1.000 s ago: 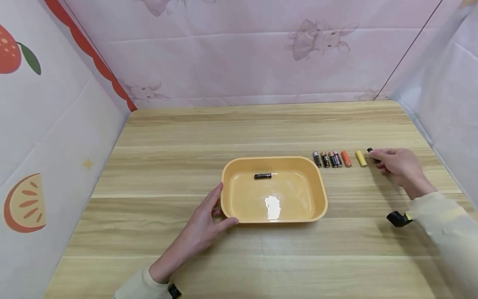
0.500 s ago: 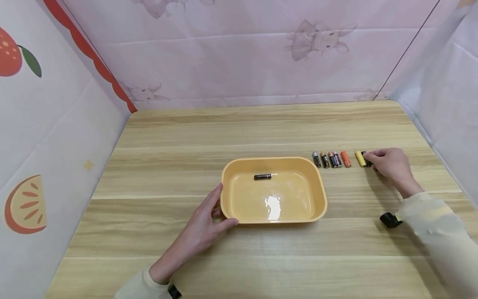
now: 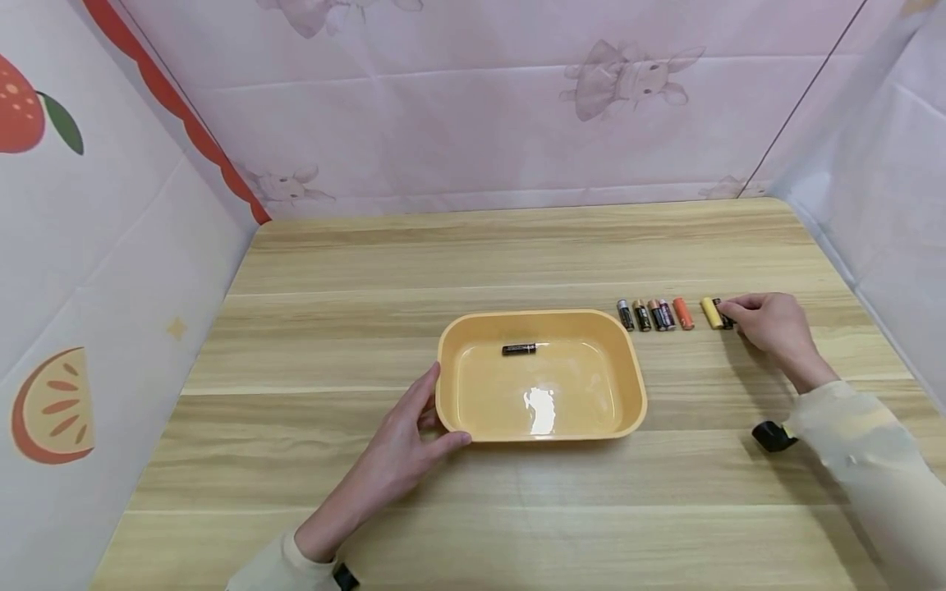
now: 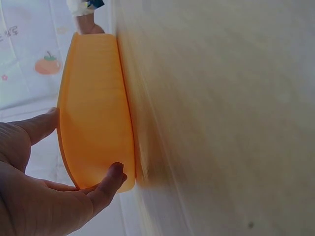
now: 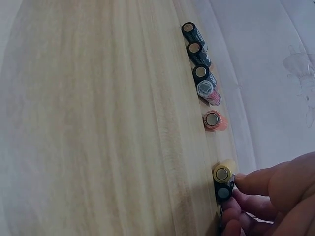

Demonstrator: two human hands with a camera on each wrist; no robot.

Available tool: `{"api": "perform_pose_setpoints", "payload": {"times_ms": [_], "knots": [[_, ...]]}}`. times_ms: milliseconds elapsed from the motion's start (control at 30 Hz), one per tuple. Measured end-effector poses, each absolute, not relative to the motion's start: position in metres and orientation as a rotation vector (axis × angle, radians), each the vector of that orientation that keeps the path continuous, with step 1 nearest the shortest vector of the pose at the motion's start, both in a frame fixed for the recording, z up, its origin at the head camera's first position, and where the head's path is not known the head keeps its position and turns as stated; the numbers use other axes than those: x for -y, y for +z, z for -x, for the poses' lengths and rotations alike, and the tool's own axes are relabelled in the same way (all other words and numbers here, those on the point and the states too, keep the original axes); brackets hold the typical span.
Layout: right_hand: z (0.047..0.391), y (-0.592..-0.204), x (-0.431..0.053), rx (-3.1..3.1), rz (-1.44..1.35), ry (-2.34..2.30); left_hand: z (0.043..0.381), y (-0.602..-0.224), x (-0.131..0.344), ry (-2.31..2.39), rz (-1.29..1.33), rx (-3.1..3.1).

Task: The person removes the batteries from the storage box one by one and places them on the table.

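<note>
My left hand point(image 3: 399, 447) holds the near left corner of a yellow rectangular tray point(image 3: 637, 386), thumb along the front and fingers at the left end. In the left wrist view the tray's outer wall point(image 4: 96, 108) stands on the tabletop. One black battery point(image 3: 519, 350) lies inside the tray. At the row's right end, my right hand point(image 3: 776, 332) pinches a black battery point(image 5: 224, 192) with thumb and fingers, partly covering it. That battery is right beside a yellow battery point(image 3: 711, 313) on the table.
Left of the yellow battery, past a gap, lies an orange battery point(image 3: 683, 314). Several dark batteries point(image 3: 642, 316) continue the row toward the tray's back right corner. A pink curtain point(image 3: 473, 131) hangs behind the wooden table point(image 3: 310, 328), with white cloth at both sides.
My right hand has moved left and lowered the black battery beside the yellow one; over the last half second it has hardly moved. The left hand stays on the tray.
</note>
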State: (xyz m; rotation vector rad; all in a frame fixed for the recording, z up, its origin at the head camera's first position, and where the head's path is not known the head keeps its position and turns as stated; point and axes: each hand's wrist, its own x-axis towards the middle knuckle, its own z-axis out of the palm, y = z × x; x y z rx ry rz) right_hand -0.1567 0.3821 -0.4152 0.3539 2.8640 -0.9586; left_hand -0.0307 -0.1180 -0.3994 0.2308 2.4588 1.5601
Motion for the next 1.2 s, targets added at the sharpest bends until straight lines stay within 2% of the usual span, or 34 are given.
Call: {"api": "perform_pose_setpoints", "payload": {"times_ms": [667, 900, 1200], "knots": [[0.156, -0.408, -0.384, -2.793, -0.434, -1.087, 0.031, -0.396, 0.118, 1.542, -0.238, -2.474], [0.154, -0.38, -0.366, -2.782, -0.311, -1.247, 0.031, -0.396, 0.118, 1.561, -0.247, -2.456], [0.148, -0.329, -0.301, -2.564, -0.084, -1.459, 0.031, -0.395, 0.119, 1.554, -0.236, -2.461]]}}
